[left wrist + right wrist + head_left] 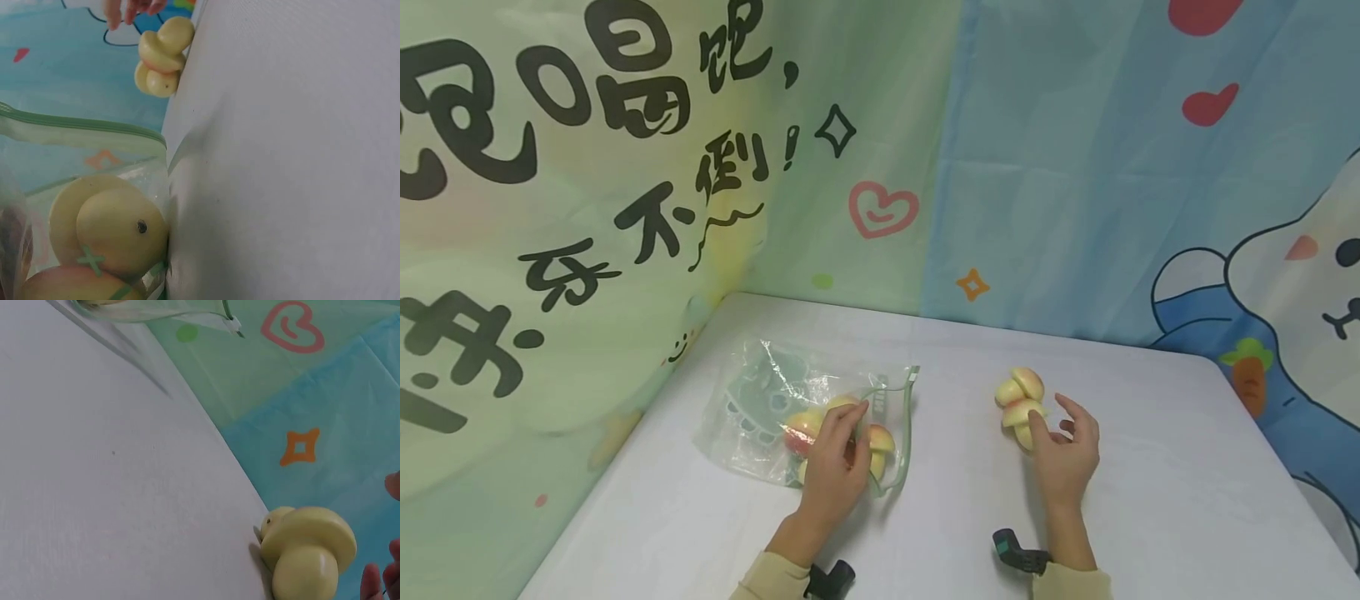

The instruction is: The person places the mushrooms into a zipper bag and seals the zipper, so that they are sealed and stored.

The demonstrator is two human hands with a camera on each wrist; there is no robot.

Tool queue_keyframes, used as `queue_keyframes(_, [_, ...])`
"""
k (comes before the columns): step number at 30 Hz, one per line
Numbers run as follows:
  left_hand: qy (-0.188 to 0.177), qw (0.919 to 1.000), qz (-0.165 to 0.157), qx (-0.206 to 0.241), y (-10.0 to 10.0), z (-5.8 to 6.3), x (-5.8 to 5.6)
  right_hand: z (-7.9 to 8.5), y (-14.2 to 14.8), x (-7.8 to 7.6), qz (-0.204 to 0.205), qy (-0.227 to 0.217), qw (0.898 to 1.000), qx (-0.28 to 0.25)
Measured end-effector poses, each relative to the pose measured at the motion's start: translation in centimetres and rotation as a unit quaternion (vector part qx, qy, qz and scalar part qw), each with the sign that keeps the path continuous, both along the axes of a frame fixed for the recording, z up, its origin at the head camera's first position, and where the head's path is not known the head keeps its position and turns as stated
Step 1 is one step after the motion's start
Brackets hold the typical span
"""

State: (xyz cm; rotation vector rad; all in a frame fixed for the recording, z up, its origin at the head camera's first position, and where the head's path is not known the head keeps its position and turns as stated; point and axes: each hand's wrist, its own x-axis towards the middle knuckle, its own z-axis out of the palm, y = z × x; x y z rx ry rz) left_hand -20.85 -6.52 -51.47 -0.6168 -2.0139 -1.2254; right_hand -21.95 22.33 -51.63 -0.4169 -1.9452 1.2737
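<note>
A clear zip bag (752,454) with a green zip edge (907,433) lies on the table at left, its mouth lifted and facing right. My left hand (835,475) pinches the bag's upper side near the mouth. Inside are several yellow toy mushrooms (880,442) with reddish caps; one mushroom (119,231) shows large through the plastic in the left wrist view. Right of the bag, two more toy mushrooms (1021,408) lie against each other. Beside them hovers my right hand (1067,458), thumb and fingers spread, holding nothing. The right wrist view shows these mushrooms (306,556) near its fingertips.
A white table (955,517) carries everything. Behind it hangs a printed cloth (1037,208) with hearts, stars and a cartoon animal; another lettered cloth (572,350) runs along the left side. Each wrist wears a black camera mount (1018,552).
</note>
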Motion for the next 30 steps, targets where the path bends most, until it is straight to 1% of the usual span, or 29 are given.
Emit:
queue_keyframes(3, [-0.002, 1.0, 0.0, 0.001, -0.1, 0.0, 0.0, -0.3, 0.4, -0.1, -0.006, -0.03, 1.0, 0.001])
queue_keyframes(8, [-0.001, 1.0, -0.003, 0.003, -0.2, 0.1, -0.1, -0.6, 0.9, -0.3, 0.005, -0.078, 0.997, -0.007])
queue_keyframes(13, [0.001, 1.0, -0.008, 0.004, -0.3, 0.0, -0.2, -0.8, 1.2, -0.3, 0.047, -0.128, 0.991, -0.015])
queue_keyframes(17, [0.0, 1.0, -0.008, 0.003, -0.2, 0.0, -0.2, -1.2, 1.4, -0.5, 0.079, -0.159, 0.984, 0.003])
queue_keyframes(22, [0.002, 1.0, -0.003, -0.001, -0.2, -0.1, -0.3, -1.7, 1.5, -0.6, 0.103, -0.184, 0.977, 0.032])
queue_keyframes(26, [-0.001, 1.0, -0.001, -0.003, -0.2, -0.2, -0.2, -2.0, 1.4, -0.6, 0.113, -0.193, 0.973, 0.049])
queue_keyframes(30, [-0.002, 1.0, 0.001, -0.002, -0.2, -0.1, -0.1, -2.0, 1.3, -0.5, 0.123, -0.193, 0.972, 0.051])
